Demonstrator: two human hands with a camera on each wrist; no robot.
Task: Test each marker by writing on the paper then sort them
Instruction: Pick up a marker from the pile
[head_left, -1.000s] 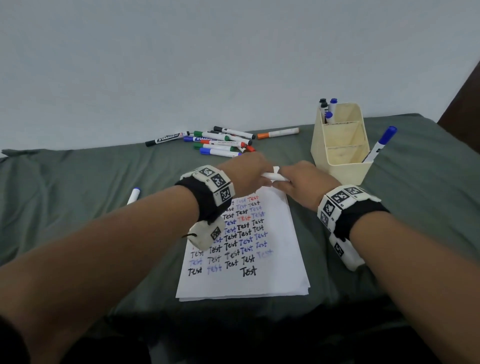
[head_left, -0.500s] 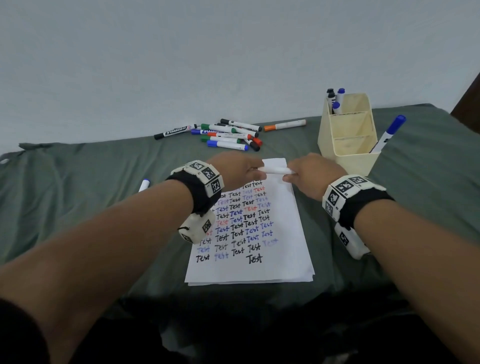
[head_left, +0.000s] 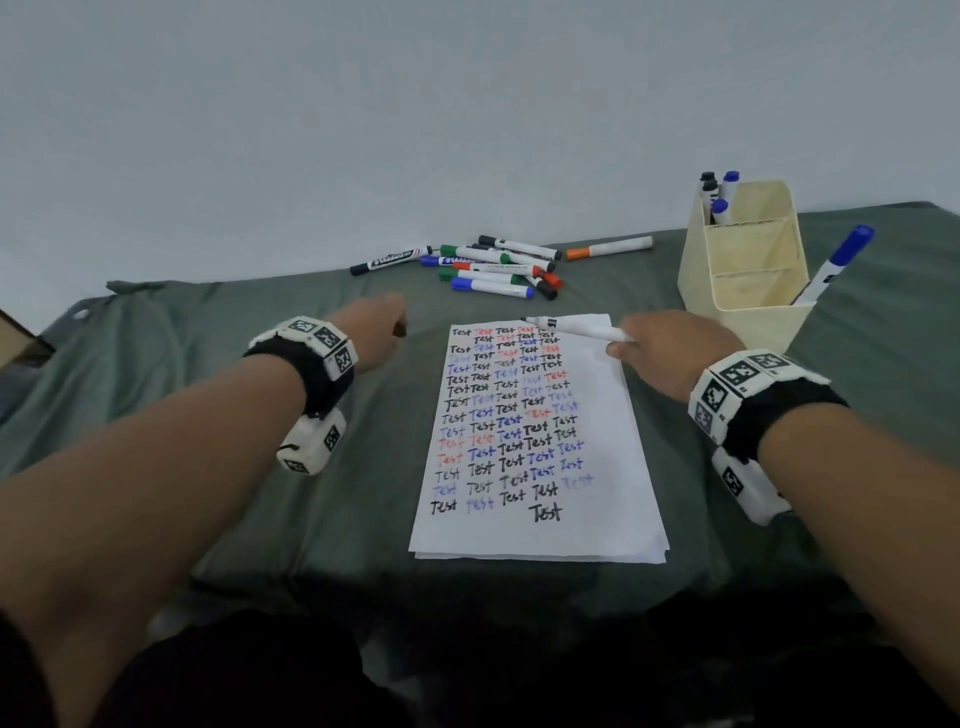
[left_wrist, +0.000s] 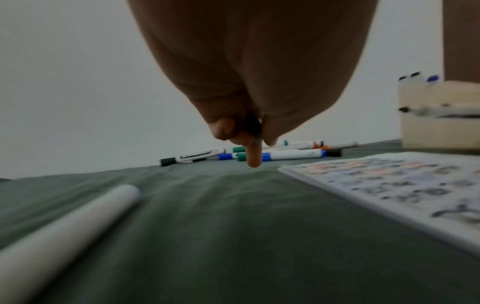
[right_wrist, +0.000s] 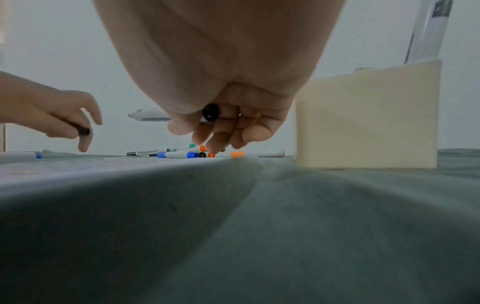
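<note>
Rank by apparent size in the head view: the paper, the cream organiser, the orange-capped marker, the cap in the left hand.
1. paper
2. cream organiser
3. orange-capped marker
4. cap, mostly hidden in the left hand

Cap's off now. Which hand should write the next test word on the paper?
Right. The right hand grips the uncapped marker, tip over the top of the paper. The left hand pinches only the black cap, beside the sheet.
</note>
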